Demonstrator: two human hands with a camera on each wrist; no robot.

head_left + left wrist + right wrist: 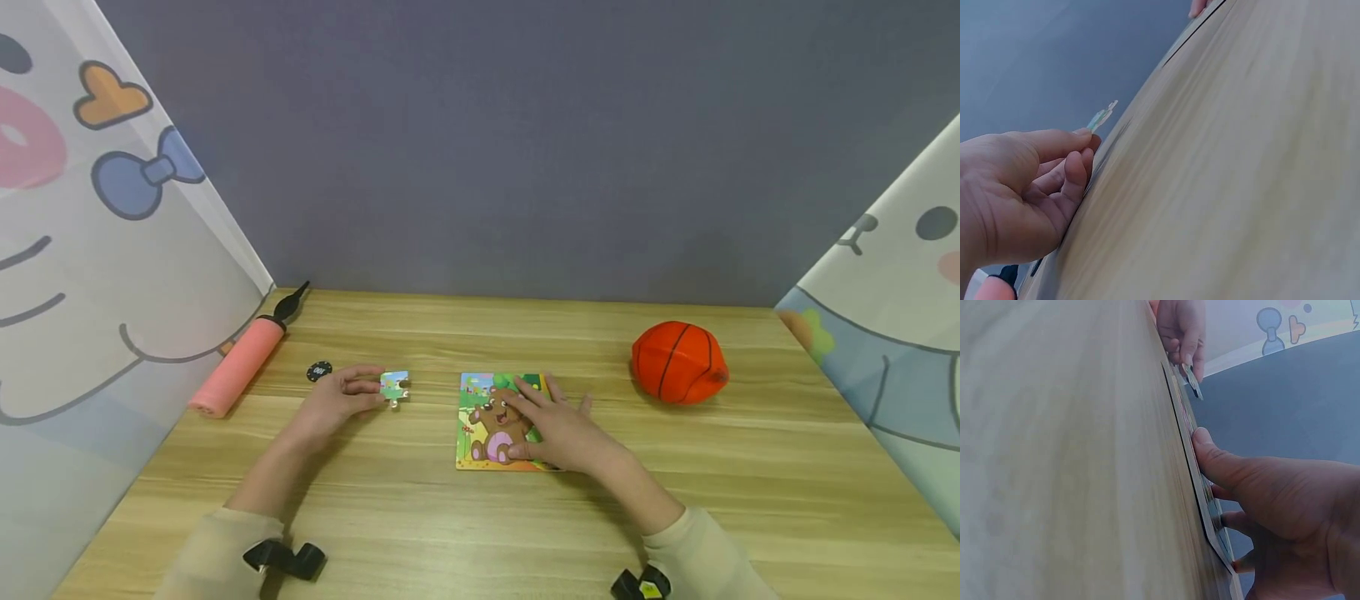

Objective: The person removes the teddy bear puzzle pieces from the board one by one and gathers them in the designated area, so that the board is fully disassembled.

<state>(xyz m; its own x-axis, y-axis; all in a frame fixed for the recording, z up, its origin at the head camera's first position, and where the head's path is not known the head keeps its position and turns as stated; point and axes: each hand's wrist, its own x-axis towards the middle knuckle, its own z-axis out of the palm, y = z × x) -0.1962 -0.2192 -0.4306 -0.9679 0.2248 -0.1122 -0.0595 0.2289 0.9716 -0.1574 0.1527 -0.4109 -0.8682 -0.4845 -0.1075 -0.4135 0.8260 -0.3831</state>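
Observation:
My left hand (335, 403) pinches a jigsaw puzzle piece (393, 387) between thumb and fingers, left of the puzzle. In the left wrist view the piece (1102, 117) is tilted and held just above the wooden table. A square jigsaw puzzle (480, 452) with a brown bear picture lies flat in the middle. My right hand (567, 429) rests on its right part with fingers spread, hiding that side. In the right wrist view, the thumb and fingertips of the right hand (1285, 519) touch the puzzle's surface.
A black round chip (319, 371) lies just behind my left hand. Farther left is a pink hand pump (242, 367) with a black nozzle. A dented orange-red ball (678, 363) sits at the right. A grey wall (480, 167) closes off the table's back.

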